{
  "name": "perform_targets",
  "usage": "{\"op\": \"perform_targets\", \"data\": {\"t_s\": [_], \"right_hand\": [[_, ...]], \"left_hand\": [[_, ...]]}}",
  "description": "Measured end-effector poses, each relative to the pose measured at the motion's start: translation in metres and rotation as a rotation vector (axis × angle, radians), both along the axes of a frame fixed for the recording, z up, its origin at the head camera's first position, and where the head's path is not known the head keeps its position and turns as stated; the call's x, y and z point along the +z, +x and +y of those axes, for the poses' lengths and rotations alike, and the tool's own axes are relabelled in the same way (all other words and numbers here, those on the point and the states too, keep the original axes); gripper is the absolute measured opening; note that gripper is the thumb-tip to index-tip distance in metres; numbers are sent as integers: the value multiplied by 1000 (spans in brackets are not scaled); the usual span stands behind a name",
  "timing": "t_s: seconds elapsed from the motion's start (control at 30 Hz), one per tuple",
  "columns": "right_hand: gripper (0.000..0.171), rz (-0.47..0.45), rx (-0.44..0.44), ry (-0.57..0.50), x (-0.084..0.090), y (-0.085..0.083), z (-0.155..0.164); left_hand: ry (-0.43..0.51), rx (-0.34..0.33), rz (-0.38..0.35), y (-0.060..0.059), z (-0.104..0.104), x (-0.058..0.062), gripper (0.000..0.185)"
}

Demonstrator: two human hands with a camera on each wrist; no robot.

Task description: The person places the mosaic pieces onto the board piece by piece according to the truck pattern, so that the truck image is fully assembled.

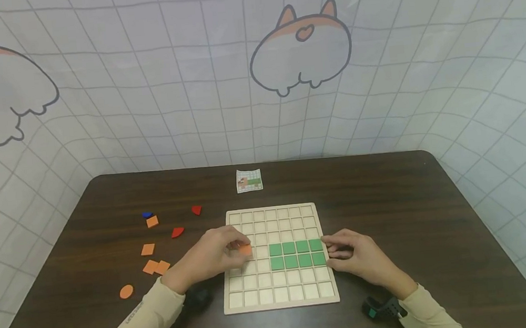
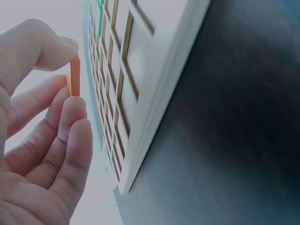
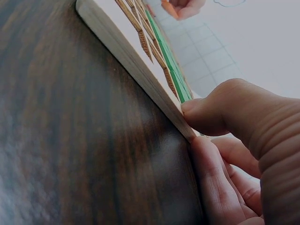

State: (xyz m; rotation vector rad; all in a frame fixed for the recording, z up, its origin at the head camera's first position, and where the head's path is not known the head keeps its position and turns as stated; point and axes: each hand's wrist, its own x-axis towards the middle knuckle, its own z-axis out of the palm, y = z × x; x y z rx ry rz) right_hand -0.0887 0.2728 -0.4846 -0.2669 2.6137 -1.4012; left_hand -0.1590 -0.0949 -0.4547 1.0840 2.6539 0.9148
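Note:
My left hand [image 1: 214, 253] pinches an orange square tile [image 1: 245, 250] between thumb and fingertips, above the left side of the wooden grid board [image 1: 281, 306]. In the left wrist view the tile [image 2: 75, 77] is seen edge-on, apart from the board. Two rows of green square tiles [image 1: 290, 262] fill cells in the board's right half. At the board's right edge, my right hand [image 1: 359, 255] grips the rim. The right wrist view has the thumb on top of the rim and the curled fingers [image 3: 208, 161] against its side.
Left of the board lie several orange squares [image 1: 147, 249], an orange disc [image 1: 126, 291], two red pieces [image 1: 177, 232] and a blue piece [image 1: 147, 215]. A small printed pattern card [image 1: 249, 180] lies behind the board. The dark table [image 1: 389, 189] meets a white gridded curtain [image 1: 165, 89].

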Motion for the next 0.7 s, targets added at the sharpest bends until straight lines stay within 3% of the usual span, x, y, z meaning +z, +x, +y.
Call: {"op": "perform_targets", "data": {"t_s": [0.37, 0.57, 0.7], "right_hand": [[52, 12, -9, 25, -3, 0, -1], [52, 12, -26, 24, -1, 0, 0], [52, -1, -16, 17, -1, -2, -1]], "left_hand": [[-36, -52, 3, 10, 14, -9, 23], [16, -99, 44, 12, 20, -12, 21], [22, -104, 27, 13, 23, -14, 22]]}}
